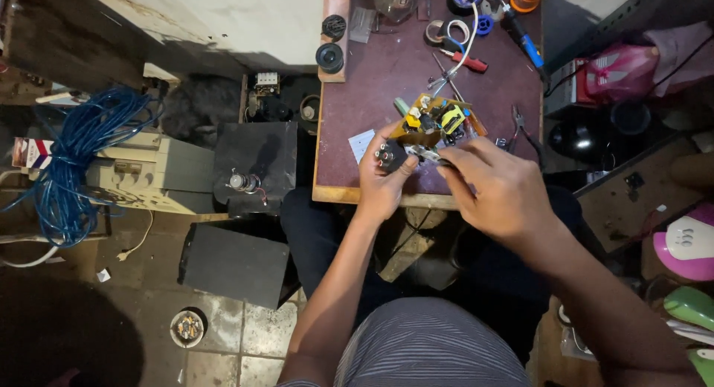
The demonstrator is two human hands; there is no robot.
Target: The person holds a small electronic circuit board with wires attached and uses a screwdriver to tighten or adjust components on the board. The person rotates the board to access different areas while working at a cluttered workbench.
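Observation:
My left hand (381, 180) grips a small black part (390, 156) with round sockets, fixed at the near end of a yellow-brown circuit board (439, 121). The board carries a yellow transformer and other small components and hangs just over the maroon workbench (387, 67). My right hand (494, 190) pinches the board's near edge by a small metal piece, fingers curled, right beside my left hand.
On the bench lie pliers (523, 128), a red-handled tool (465, 60), a blue-handled screwdriver (525, 41), tape rolls (439, 31) and a white paper scrap (361, 143). A coil of blue cable (78, 160) and black boxes (255, 160) sit left on the floor. Cluttered shelves stand right.

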